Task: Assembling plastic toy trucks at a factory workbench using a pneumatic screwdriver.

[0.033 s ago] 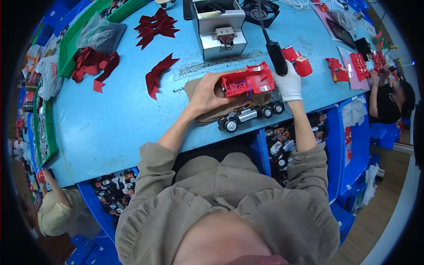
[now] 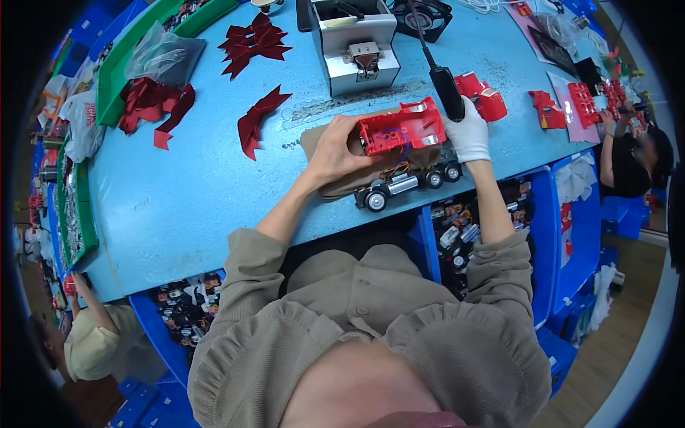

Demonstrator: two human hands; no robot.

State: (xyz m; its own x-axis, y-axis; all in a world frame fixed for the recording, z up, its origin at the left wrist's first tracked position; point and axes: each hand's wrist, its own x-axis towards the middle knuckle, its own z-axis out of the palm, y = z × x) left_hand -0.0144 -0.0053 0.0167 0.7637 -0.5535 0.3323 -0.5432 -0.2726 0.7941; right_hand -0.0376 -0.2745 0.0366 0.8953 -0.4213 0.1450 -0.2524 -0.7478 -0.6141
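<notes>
Shiny, hollow red plastic shell (image 2: pixel 417 128) is clamped in the bare left hand (image 2: pixel 334 153)'s fingers; chunky black rod-shaped tool (image 2: pixel 447 94)'s gripped by the white-gloved right hand (image 2: pixel 469 135).

wearer's hands (image 2: pixel 335 155): 2 | held red shell (image 2: pixel 419 125): 1 | table-edge chassis (image 2: pixel 403 184): 1 | corded tool (image 2: pixel 447 93): 1 | fan (image 2: pixel 437 21): 1

Reaches ahead with both forearms (image 2: pixel 282 211), bare below pushed-up sleeves (image 2: pixel 258 265). Slants the left hand (image 2: pixel 331 154) inward, ungloved, with thumb (image 2: pixel 360 163) stretched well apart from fingers (image 2: pixel 341 127). Holds the right hand (image 2: pixel 470 137), gloved in white, fingertips mostly hidden, roughly in line with its forearm.
</notes>
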